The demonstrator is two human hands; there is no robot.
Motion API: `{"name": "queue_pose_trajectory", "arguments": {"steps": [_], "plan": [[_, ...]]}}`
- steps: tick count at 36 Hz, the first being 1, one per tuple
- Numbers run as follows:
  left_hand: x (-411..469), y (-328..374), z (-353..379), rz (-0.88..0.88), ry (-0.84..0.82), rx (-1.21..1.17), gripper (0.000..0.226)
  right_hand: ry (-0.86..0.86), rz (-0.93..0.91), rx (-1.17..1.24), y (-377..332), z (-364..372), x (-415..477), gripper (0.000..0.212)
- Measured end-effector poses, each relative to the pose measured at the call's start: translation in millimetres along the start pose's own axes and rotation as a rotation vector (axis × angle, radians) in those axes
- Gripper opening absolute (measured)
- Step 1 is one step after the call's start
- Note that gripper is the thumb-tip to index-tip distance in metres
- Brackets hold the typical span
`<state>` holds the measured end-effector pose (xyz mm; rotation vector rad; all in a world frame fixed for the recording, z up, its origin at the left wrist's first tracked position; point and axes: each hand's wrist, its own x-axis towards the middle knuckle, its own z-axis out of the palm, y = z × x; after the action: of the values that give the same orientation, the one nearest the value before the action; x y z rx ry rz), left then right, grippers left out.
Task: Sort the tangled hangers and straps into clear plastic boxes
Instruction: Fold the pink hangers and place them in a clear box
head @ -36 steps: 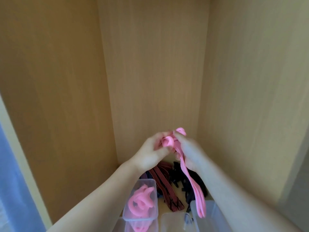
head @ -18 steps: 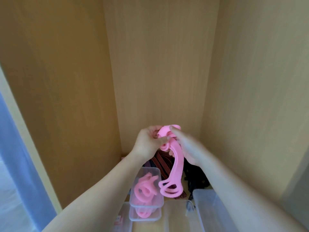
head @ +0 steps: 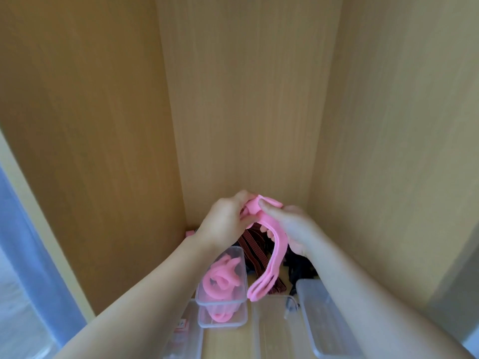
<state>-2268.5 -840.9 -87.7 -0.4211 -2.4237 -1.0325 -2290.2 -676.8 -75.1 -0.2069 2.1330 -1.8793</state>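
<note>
While both hands hold it up over the boxes, the pink hanger (head: 276, 252) is the piece being dealt with. The left hand (head: 224, 221) has its grip closed round the hooked top end. The right hand (head: 298, 229) has its grip closed on the same end from the other side, thumb on top and fingers curled beneath. The long body hangs down from them in a curve, its lower end just above the gap between two boxes. It looks like one soft pink piece, though it may be two pressed together, since the view is blurred there. My reading is that the step in hand is freeing or folding this hanger before it goes away, with the sorting begun but far from done.

The next move calls for lowering it to the left into the small box (head: 220, 303), which holds coiled pink hangers and sits on a second box (head: 223, 323) with more pink inside. The piece likely needs curling up to fit.

Behind, on the wardrobe floor (head: 228, 344), the striped straps (head: 252, 251) and black straps (head: 300, 270) lie heaped together, unsorted. A middle box (head: 269, 330) and a big box (head: 321, 322) at the right stand ready. The wardrobe walls (head: 246, 99) stand close on three sides, and the well-filled small box leaves little room
</note>
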Motion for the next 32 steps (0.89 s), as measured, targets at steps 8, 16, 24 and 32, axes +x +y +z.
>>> {"name": "queue_pose_trajectory", "arguments": {"steps": [8, 16, 24, 32], "plan": [[3, 12, -1, 0.091, 0.060, 0.021, 0.037, 0.121, -0.079, 0.179, -2, 2, -5, 0.040], [-5, 11, 8, 0.199, 0.039, 0.142, 0.026, 0.104, -0.066, 0.110, 0, -7, -20, 0.043], [-18, 23, 25, -0.059, -0.017, -0.257, 0.037, 0.198, -0.277, -0.098, 15, -14, -18, 0.006], [-14, 30, 3, -0.393, -0.404, -0.826, 0.045, -0.114, -0.304, -0.257, 8, -42, -24, 0.021]]}}
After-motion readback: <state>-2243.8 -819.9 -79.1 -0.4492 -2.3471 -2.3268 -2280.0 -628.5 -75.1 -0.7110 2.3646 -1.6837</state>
